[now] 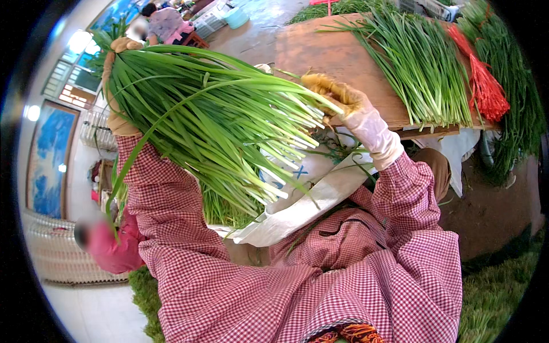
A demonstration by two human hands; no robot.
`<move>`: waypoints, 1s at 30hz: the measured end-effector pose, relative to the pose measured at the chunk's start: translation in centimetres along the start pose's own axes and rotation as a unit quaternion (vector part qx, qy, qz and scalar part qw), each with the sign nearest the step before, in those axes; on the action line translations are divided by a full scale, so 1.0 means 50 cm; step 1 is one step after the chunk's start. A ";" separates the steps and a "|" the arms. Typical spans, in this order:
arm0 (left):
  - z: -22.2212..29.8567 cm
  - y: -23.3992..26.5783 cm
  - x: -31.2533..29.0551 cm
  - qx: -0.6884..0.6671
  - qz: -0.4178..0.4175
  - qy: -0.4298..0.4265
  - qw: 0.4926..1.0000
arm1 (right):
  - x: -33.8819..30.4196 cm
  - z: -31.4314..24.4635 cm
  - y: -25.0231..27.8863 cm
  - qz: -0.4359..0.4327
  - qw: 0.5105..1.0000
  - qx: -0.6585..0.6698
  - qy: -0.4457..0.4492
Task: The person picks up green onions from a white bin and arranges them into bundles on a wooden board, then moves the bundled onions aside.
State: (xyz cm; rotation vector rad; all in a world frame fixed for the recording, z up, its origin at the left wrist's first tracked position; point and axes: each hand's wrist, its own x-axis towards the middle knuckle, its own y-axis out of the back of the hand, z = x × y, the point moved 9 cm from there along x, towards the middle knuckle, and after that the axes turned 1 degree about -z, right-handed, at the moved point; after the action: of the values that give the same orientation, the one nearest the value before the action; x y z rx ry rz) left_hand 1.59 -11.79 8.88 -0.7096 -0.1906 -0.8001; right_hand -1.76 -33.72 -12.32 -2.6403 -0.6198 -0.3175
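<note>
A large bunch of garlic chives (211, 108) is raised in front of me, its green leaves to the left and its pale stem ends fanned out to the right. My left hand (120, 63) wraps around the leafy end, in a tan glove. At the stem ends, my right hand (343, 100) is closed on a few pale stalks; its light glove is stained yellow-brown at the fingers. Under the bunch, a white sack (291, 211) lies across my lap, with more chives (220, 206) beside it.
On the wooden board (314, 46) at the right lies another pile of chives (417, 68). Red ties (480, 80) rest beside it, with more greens (509, 97) at the far right edge. One person (166, 24) sits at the back, another in pink (117, 246) at the left.
</note>
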 end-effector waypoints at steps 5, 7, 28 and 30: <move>-0.010 -0.006 0.007 0.009 0.014 0.009 1.000 | 0.001 0.030 -0.006 0.021 0.995 -0.095 0.006; -0.010 -0.006 0.002 -0.002 0.009 0.018 1.000 | -0.006 0.028 -0.013 0.023 0.995 -0.082 -0.045; 0.012 0.041 -0.018 0.064 -0.001 0.026 0.998 | -0.056 -0.010 0.013 0.094 0.992 -0.082 0.019; 0.029 0.055 -0.031 0.092 0.001 0.023 0.995 | -0.106 0.039 0.062 0.137 0.974 -0.175 -0.042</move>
State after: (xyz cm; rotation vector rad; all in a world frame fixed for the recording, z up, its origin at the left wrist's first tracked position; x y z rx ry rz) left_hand 2.61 -8.60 7.93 -0.5167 -0.2190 -0.7860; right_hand -4.72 -37.37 -16.71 -3.0443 -0.2319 -0.2520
